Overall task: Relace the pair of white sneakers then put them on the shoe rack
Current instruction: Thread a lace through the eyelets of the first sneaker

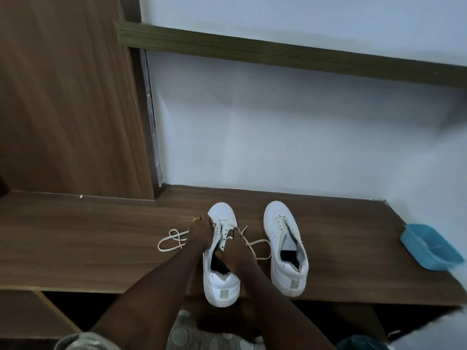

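The left sneaker stands toe to the wall on the wooden top, its heel slightly overhanging the front edge. The eyelet rows are largely unthreaded. The left hand sits against the shoe's left eyelet row, fingers curled and pinching the cream lace, which trails off to the left in a loose loop lying flat on the top. The right hand is over the shoe's opening, fingers curled round another stretch of lace that runs right in a loop between the two shoes. Whether both stretches are one lace cannot be told. The right sneaker stands just beside the first, parallel, unlaced, heel near the front edge, untouched. A blue tub rests at the top's far right end, well apart. A pale wall backs the top, and a brown wooden panel rises at the left.
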The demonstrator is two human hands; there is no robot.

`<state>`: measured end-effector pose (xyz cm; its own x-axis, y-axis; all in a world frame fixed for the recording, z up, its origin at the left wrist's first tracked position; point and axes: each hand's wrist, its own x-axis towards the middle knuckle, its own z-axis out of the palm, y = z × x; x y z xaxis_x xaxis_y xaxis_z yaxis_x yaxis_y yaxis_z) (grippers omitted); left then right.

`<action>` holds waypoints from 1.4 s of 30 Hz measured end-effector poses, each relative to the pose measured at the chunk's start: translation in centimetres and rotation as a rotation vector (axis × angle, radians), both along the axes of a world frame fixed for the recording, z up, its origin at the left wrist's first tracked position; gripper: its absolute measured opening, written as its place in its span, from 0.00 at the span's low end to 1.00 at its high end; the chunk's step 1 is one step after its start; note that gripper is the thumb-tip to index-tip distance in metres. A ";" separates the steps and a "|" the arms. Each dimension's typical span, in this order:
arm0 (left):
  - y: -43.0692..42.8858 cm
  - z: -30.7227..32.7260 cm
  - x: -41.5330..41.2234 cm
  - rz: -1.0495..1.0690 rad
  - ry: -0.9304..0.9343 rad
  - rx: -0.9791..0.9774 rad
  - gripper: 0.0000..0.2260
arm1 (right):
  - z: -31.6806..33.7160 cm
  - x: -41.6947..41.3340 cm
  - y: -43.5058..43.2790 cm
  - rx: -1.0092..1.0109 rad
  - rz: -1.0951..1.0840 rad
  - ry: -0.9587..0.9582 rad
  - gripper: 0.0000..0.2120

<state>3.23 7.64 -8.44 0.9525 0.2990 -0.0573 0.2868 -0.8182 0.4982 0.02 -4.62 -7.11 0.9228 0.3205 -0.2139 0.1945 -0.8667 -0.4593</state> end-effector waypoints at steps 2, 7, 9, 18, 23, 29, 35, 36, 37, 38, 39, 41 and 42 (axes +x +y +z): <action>0.0 -0.1 0.1 0.006 0.003 -0.011 0.12 | 0.2 0.1 0.0 -0.028 0.009 0.004 0.32; 0.3 -0.3 -0.3 0.061 -0.008 -0.094 0.12 | -0.2 0.5 0.4 -0.125 0.039 0.015 0.38; 0.3 -0.3 -0.6 0.113 -0.057 -0.188 0.11 | -0.2 0.6 0.4 -0.155 0.052 0.010 0.38; 3.2 -1.1 -2.2 0.306 -0.030 -0.166 0.09 | -0.1 0.6 0.4 -0.170 0.039 0.025 0.38; 7.4 -1.8 -4.2 0.460 0.029 -0.167 0.14 | 0.0 0.7 0.4 -0.175 0.027 0.042 0.36; 10.3 -2.5 -6.1 0.669 -0.016 -0.092 0.11 | -0.3 0.7 0.5 -0.191 0.031 0.030 0.34; 6.3 -0.6 -4.6 0.409 0.083 0.125 0.13 | 0.1 0.6 0.6 -0.204 0.038 0.051 0.36; 5.4 -0.2 -4.0 0.344 0.070 0.137 0.14 | 0.1 0.6 0.6 -0.208 0.042 0.051 0.36; 4.5 0.0 -3.4 0.281 0.034 0.159 0.13 | 0.0 0.6 0.6 -0.210 0.043 0.051 0.36; 3.7 0.1 -2.7 0.208 -0.001 0.191 0.13 | -0.1 0.6 0.7 -0.212 0.044 0.047 0.37; 2.9 0.3 -2.2 0.142 -0.036 0.216 0.13 | -0.1 0.7 0.7 -0.213 0.045 0.043 0.37; 1.6 0.4 -1.2 0.053 -0.088 0.226 0.14 | 0.0 0.7 0.6 -0.211 0.050 0.047 0.39; 1.2 0.3 -0.9 0.026 -0.101 0.210 0.13 | 0.0 0.7 0.5 -0.211 0.059 0.053 0.41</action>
<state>2.37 8.80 -8.09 0.9421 0.3188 0.1044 0.2663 -0.9000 0.3450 0.73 -4.13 -7.08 0.8892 0.3167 -0.3302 0.2282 -0.9326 -0.2797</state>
